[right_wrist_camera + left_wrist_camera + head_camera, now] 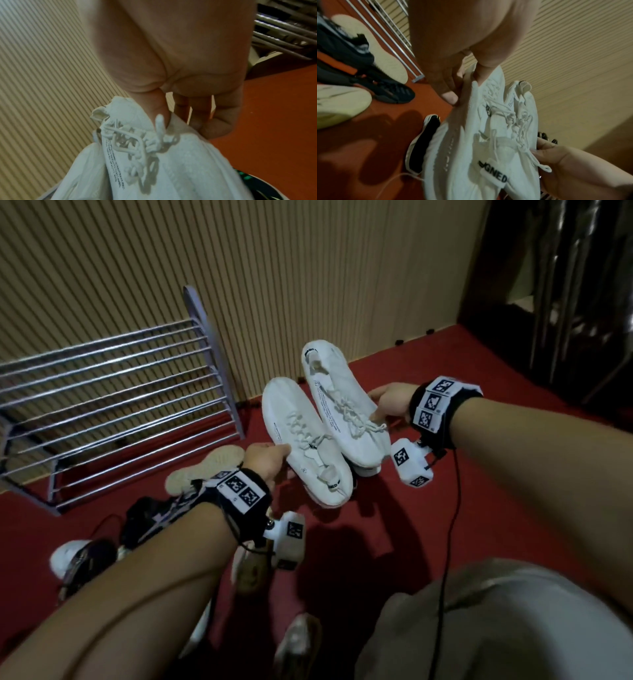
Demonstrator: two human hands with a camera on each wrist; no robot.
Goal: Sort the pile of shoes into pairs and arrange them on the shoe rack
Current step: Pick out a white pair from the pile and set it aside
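White sneakers, one pair, side by side: left hand [265, 462] grips one [305, 443], right hand [390, 405] the other [346, 405]; rack [113, 392] beside.

Two white lace-up sneakers [325, 426] were held side by side, pointing opposite ways. The metal shoe rack [113, 392] stood against the wall.

A ribbed beige wall [308, 268] is running behind the scene, its narrow vertical ridges meeting a red carpet [479, 364] that is covering the floor. A dark glossy curtain [565, 285] is hanging at the far right corner, catching streaks of light. A thin black cable [452, 525] is trailing down across the carpet near grey fabric [513, 628] in the lower right. Dark shadows [368, 142] are falling on the carpet.
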